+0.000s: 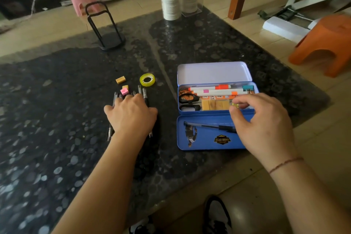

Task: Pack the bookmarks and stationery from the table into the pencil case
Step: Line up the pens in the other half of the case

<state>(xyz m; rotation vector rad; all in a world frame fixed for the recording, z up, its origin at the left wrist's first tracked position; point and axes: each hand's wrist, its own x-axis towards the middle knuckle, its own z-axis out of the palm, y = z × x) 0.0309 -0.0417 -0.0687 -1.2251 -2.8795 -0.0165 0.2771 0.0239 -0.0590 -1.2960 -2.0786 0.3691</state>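
The left hand [131,114] covers the middle of the pens [145,96]; their number cannot be determined. The right hand [260,119] hides the right end of the pencil case [199,138] and the pen [205,125] inside. The small yellow item [235,105] at its fingertips is unidentifiable.

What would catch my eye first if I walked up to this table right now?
Probably the open blue pencil case on the right of the dark stone table, its tray already holding highlighters and scissors. The right hand pinches a small yellow item over that tray. On the left, the left hand rests on a row of pens, near a yellow tape roll.
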